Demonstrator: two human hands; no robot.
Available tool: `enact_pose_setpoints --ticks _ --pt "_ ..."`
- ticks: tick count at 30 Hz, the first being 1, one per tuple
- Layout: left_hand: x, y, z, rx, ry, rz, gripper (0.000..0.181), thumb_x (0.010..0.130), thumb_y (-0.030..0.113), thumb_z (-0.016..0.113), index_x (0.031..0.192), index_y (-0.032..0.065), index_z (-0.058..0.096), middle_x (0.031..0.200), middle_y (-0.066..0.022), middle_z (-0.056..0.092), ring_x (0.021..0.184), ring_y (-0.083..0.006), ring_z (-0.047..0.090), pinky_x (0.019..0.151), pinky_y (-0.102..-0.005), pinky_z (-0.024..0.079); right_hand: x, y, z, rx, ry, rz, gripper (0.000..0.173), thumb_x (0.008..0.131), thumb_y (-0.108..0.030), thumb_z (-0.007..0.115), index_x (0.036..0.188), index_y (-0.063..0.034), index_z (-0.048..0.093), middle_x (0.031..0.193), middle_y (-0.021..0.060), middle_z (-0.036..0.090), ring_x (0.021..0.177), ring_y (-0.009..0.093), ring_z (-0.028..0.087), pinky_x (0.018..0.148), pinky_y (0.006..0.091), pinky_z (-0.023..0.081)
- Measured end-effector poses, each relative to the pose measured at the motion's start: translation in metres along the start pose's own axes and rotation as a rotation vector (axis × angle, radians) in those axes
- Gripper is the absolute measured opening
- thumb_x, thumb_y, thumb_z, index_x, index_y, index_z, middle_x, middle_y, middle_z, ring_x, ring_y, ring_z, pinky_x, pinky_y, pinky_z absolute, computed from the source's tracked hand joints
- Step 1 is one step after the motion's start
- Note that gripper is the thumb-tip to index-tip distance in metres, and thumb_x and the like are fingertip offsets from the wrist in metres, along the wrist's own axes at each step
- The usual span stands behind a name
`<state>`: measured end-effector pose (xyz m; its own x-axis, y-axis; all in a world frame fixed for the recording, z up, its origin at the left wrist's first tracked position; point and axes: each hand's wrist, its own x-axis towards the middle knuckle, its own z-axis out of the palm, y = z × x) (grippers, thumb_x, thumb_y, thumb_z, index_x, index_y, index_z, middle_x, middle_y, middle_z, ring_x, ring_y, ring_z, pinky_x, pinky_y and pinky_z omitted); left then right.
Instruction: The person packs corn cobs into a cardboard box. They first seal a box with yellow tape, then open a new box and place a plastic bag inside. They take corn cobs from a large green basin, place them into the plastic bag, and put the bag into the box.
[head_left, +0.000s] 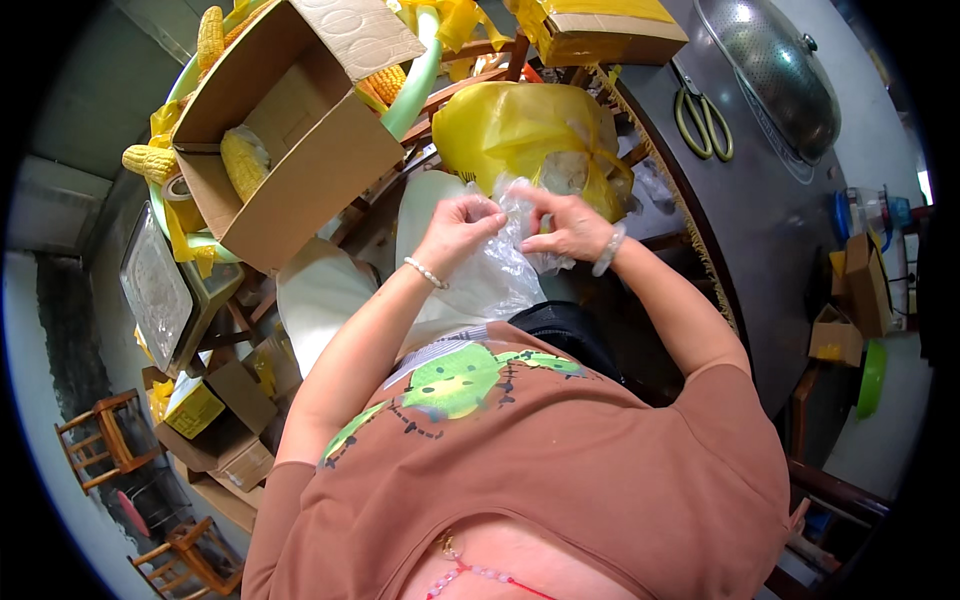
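Observation:
A thin clear plastic bag hangs crumpled over my lap. Thumb and fingertips of my left hand pinch its upper edge. My right hand, curled beside it, has film between its thumb and forefinger. Ahead and to the left, a cardboard box stands tilted with its flaps up. Inside lies one yellow corn cob, partly covered by clear film. A yellow plastic bag, full of clear plastic, sits just beyond my hands.
Behind the box, a pale green tub holds more corn cobs. Scissors and a perforated metal colander lie on the dark table at right. A taped carton stands ahead. Opened cartons and wooden chairs are at left.

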<state>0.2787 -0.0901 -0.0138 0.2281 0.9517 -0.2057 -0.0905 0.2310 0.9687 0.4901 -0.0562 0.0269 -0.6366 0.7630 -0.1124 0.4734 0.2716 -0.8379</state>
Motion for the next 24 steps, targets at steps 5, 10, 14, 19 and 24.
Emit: enact_pose_setpoints --ticks 5,10,14,19,24 --pt "-0.005 0.003 -0.002 -0.019 0.078 0.008 0.014 0.081 0.015 0.070 0.092 0.0066 0.068 0.073 0.0059 0.059 0.059 -0.0023 0.048 0.048 -0.0177 0.035 0.023 0.055 0.006 0.190 0.131 0.182 0.015 0.079 -0.010 0.064 0.091 -0.0024 0.067 0.068 0.0047 0.063 0.060 0.011 0.059 0.053 0.0270 0.048" --pt "0.001 -0.005 -0.017 -0.344 -0.032 0.077 0.047 0.072 -0.004 0.067 0.117 0.0035 0.056 0.112 -0.0089 0.062 0.100 -0.0182 0.061 0.092 -0.0306 0.046 0.025 0.036 -0.008 0.413 0.263 0.156 0.013 0.083 -0.011 0.063 0.091 -0.0013 0.067 0.074 0.0009 0.063 0.058 0.007 0.055 0.052 0.0220 0.046" --pt "-0.001 -0.003 -0.014 -0.389 -0.062 0.093 0.046 0.073 -0.008 0.063 0.118 0.0015 0.055 0.114 -0.0093 0.061 0.104 -0.0184 0.060 0.091 -0.0306 0.047 0.025 0.005 -0.006 0.502 0.159 0.199 0.026 0.081 -0.017 0.067 0.100 0.0003 0.066 0.080 0.0030 0.065 0.059 0.007 0.055 0.049 0.0218 0.045" --pt "-0.006 0.008 0.004 -0.306 -0.273 0.120 0.047 0.074 -0.013 0.055 0.120 -0.0009 0.054 0.118 -0.0099 0.059 0.107 -0.0162 0.058 0.090 -0.0280 0.047 0.031 0.002 0.021 0.767 -0.167 0.214 0.033 0.078 -0.009 0.070 0.108 0.0004 0.062 0.094 0.0028 0.065 0.081 0.008 0.060 0.061 0.0200 0.048" --pt "-0.013 0.023 -0.006 -0.148 -0.333 0.105 0.054 0.070 -0.016 0.044 0.119 0.0024 0.058 0.131 -0.0077 0.052 0.097 -0.0173 0.065 0.084 -0.0253 0.049 0.029 0.029 0.018 0.989 0.020 0.318 0.020 0.075 0.000 0.062 0.095 -0.0001 0.067 0.079 0.0015 0.063 0.065 0.008 0.057 0.058 0.0218 0.045"
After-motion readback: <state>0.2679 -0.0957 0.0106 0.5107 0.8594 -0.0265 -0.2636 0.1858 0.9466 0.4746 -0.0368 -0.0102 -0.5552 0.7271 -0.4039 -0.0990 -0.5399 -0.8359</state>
